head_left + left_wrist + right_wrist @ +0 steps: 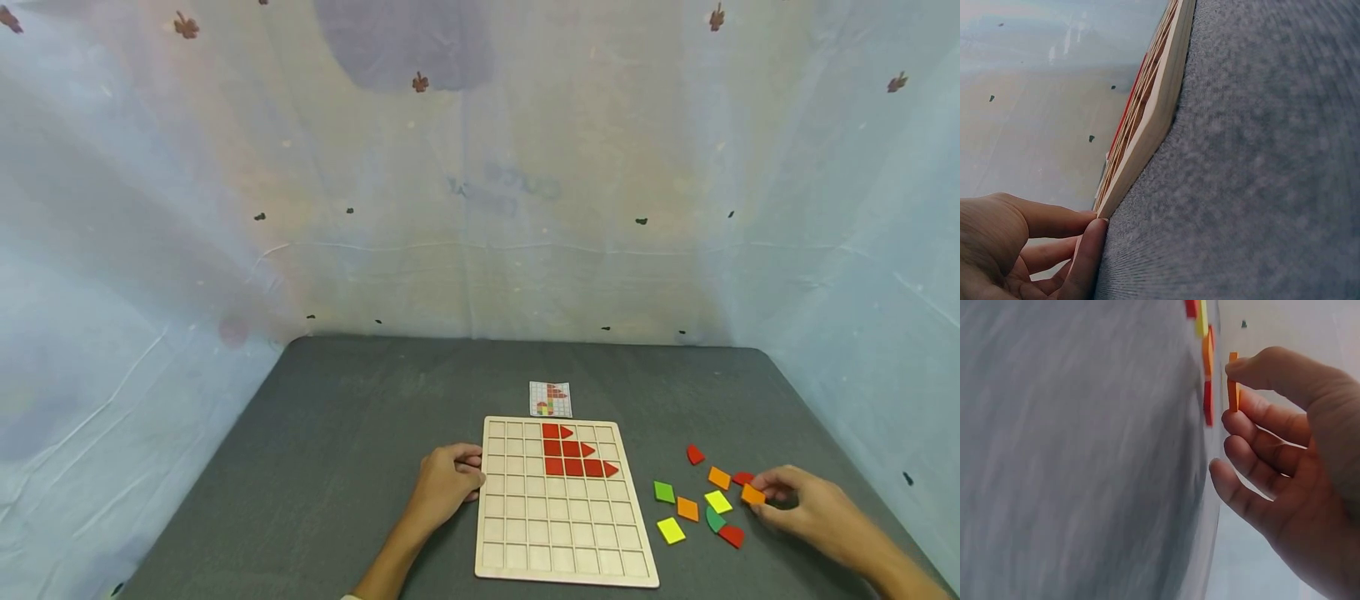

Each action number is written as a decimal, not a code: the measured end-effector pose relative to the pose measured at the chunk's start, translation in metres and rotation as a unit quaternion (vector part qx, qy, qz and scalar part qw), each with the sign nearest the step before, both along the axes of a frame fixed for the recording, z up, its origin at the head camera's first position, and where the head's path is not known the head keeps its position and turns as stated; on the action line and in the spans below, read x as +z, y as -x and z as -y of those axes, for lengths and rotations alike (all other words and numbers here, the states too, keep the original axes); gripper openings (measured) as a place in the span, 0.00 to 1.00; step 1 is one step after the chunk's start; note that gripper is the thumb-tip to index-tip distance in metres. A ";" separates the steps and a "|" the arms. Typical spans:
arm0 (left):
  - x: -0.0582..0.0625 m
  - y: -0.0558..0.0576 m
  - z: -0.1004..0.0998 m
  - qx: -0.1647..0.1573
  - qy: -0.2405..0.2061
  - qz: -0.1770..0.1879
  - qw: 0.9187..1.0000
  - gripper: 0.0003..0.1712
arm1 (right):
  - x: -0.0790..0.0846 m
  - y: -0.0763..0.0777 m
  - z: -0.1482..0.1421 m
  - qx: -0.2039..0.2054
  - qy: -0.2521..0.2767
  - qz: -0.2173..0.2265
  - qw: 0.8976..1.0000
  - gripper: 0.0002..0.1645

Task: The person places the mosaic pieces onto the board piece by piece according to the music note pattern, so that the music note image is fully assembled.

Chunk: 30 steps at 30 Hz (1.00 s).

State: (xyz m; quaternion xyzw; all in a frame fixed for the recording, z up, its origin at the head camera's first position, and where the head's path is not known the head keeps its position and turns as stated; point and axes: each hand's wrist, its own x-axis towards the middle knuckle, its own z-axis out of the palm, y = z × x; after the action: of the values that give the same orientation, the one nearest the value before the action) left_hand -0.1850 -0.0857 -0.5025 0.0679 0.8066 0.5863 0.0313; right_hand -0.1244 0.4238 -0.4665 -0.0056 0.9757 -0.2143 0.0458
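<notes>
Step in hand: we judge this as taking tiles from the loose pieces (717, 502) for the grid board (537, 533); three stepped red rows (573, 467) sit in its upper right, the lower cells bare
Right hand (813, 504): thumb and finger pinch one orange tile (753, 495), the gap no wider than the tile is thick; the right wrist view shows us the other fingers loosely bent, holding nothing
Orange tile: at the right end of the loose pieces, beside a partly hidden red piece (742, 478); looks to us just clear of the table (337, 467)
Left hand (442, 485): thumb and fingertip pinch the board's left edge, probably steadying it
Pattern card (550, 400): just beyond the board's far edge; red rows above, a mixed-colour cluster below, too small for us to read cell by cell
Next move: in our view, calls for carrying the tile leftward, matching a cell to the card, and lowering it flat between the ridges without nudging the board
</notes>
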 end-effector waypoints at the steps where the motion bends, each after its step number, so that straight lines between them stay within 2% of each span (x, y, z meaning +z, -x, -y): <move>1: 0.000 0.000 0.000 0.000 0.000 -0.001 1.000 0.20 | 0.001 0.001 0.004 0.005 0.002 -0.008 1.000 0.19; 6: -0.001 0.000 0.000 0.002 0.003 -0.009 1.000 0.20 | 0.003 0.007 0.025 0.051 0.034 -0.046 0.997 0.14; 11: -0.001 0.000 0.000 0.005 0.002 -0.011 1.000 0.19 | 0.007 0.014 0.050 0.087 0.074 -0.041 0.993 0.13; 20: -0.001 0.001 0.000 0.003 0.006 -0.010 1.000 0.20 | 0.012 0.031 0.098 0.126 0.088 -0.044 0.987 0.13; 30: -0.001 0.001 0.000 0.002 0.005 -0.007 1.000 0.20 | 0.011 0.048 0.142 0.185 0.104 -0.070 0.975 0.12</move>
State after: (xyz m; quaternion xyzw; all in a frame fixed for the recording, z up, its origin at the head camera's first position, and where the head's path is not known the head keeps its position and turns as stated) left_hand -0.1857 -0.0854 -0.5036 0.0699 0.8096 0.5822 0.0245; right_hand -0.1724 0.2821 -0.4558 -0.2055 0.9310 -0.3012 0.0155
